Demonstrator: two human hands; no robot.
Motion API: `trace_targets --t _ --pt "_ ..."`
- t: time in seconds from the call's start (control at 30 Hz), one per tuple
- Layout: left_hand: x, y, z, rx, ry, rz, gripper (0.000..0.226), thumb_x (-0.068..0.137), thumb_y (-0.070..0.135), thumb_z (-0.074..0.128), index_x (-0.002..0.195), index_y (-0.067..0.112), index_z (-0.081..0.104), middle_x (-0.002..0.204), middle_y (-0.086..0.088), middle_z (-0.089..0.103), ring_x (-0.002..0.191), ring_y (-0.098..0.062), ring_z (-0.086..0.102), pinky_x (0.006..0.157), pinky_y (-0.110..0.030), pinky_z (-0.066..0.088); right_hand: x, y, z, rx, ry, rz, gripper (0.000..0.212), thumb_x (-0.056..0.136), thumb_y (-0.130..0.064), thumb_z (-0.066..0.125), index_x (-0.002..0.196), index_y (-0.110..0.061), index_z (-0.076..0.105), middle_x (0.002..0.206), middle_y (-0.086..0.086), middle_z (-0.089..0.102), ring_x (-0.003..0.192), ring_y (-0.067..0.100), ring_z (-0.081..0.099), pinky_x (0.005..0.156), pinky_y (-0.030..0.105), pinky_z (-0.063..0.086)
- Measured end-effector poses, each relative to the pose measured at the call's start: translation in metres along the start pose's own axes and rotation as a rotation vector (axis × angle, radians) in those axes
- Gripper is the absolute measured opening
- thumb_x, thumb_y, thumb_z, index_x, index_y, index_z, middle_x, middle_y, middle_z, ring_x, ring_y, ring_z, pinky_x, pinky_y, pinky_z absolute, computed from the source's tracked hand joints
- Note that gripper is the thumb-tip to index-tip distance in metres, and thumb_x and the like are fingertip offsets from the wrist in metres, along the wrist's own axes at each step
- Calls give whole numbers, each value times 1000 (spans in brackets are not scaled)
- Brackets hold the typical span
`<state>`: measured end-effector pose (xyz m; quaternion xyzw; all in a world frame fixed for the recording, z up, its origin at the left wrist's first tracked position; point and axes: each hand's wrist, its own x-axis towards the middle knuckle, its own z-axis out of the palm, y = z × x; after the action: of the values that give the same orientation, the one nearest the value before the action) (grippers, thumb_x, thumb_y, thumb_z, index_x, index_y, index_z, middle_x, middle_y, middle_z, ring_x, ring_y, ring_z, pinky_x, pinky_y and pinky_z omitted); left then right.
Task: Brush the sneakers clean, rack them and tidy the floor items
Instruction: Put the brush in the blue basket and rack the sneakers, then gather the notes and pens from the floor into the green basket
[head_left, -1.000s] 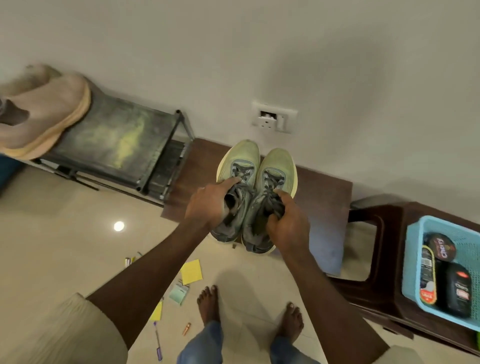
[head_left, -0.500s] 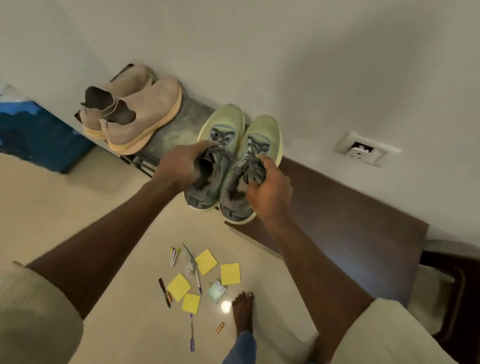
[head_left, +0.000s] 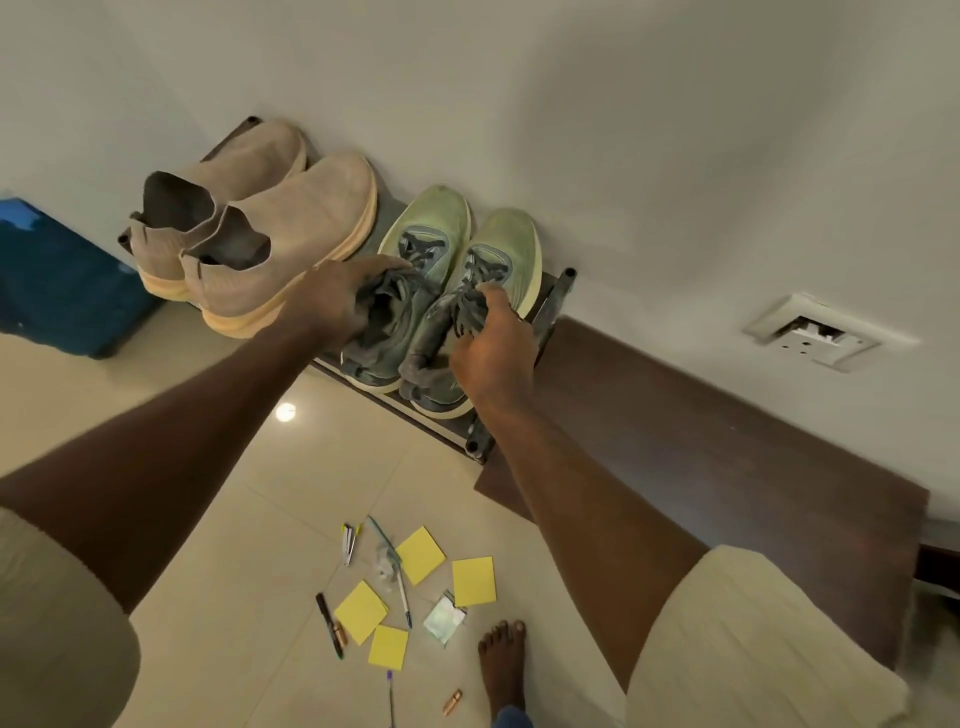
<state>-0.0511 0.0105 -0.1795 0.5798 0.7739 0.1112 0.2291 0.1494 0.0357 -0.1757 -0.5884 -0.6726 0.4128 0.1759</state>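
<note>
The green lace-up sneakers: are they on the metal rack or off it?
On it. The green lace-up sneakers sit on the dark metal rack beside the beige slip-on shoes; the left hand and right hand grip them.

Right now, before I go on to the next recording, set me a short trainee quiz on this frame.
1. True or false: the green sneakers lie on the floor.
2. What do the left hand and right hand grip? A the green sneakers, B a brush, C pens.
3. How many yellow sticky notes are on the floor?
Key: 1 false, they are at the rack beside the beige shoes; 2 A; 3 four.
</note>
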Motion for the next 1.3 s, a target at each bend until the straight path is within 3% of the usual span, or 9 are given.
trace_targets --t 0.1,0.23,0.4,0.57,0.67,0.8,0.97,1.17,1.3 --pt "8 -9 4 -5 12 18 69 82 0 64 135 43 52 134 -9 61 115 -31 59 93 -45 52 4 10 9 -43 12 11 58 84 -10 56 139 -24 40 102 15 64 96 34 61 82 41 54" --pt "17 -7 3 132 -79 15 70 82 1 65 142 35 50 120 -12 66 92 -22 54 80 -34 42 7 14 9 -68 -26 21 63 83 -13 58 142 -24 36 103 16 64 97 35 61 83 40 50" --pt "4 16 -10 185 -172 -7 76 81 16 66 145 47 37 128 -11 65 108 -31 62 93 -42 52 1 10 -16 -76 -66 65 68 87 -26 62 147 -21 29 115 14 63 108 33 59 87 36 48" --pt "-37 62 -29 185 248 69 63 75 51 58 132 26 56 105 -13 74 92 -37 70 81 -46 57 -17 12 -67 -56 73 36 53 89 -39 62 132 -14 45 116 9 64 107 28 61 84 33 46" --pt "-63 108 -18 80 342 81 61 75 58 64 120 17 65 100 -9 75 87 -32 71 77 -42 58 -36 21 -105 -103 137 -29 58 88 -46 61 135 -16 45 125 7 58 112 28 57 88 37 46" --pt "-96 180 16 58 276 116 77 71 68 65 130 19 58 121 -8 65 115 -29 58 98 -44 47 -74 42 -167 -207 194 -71 68 86 -57 57 140 -18 42 137 7 50 124 29 49 98 46 43" --pt "-136 278 50 168 184 177 110 64 89 40 150 21 37 149 -9 44 140 -31 38 111 -55 33 -129 75 -251 -325 277 -18 82 81 -73 49 146 -27 31 151 3 36 139 27 33 105 51 32" --pt "-178 391 71 295 82 265 119 59 98 30 159 38 3 167 -7 14 155 -31 9 119 -63 11 -198 120 -349 -411 263 115 99 69 -91 36 150 -40 10 159 6 17 146 34 17 110 59 21" --pt "-200 459 79 385 84 342 123 57 101 26 158 39 -5 168 -8 8 155 -33 5 117 -68 8 -241 151 -408 -439 293 167 103 65 -95 29 150 -43 4 161 7 10 147 38 8 110 65 15"
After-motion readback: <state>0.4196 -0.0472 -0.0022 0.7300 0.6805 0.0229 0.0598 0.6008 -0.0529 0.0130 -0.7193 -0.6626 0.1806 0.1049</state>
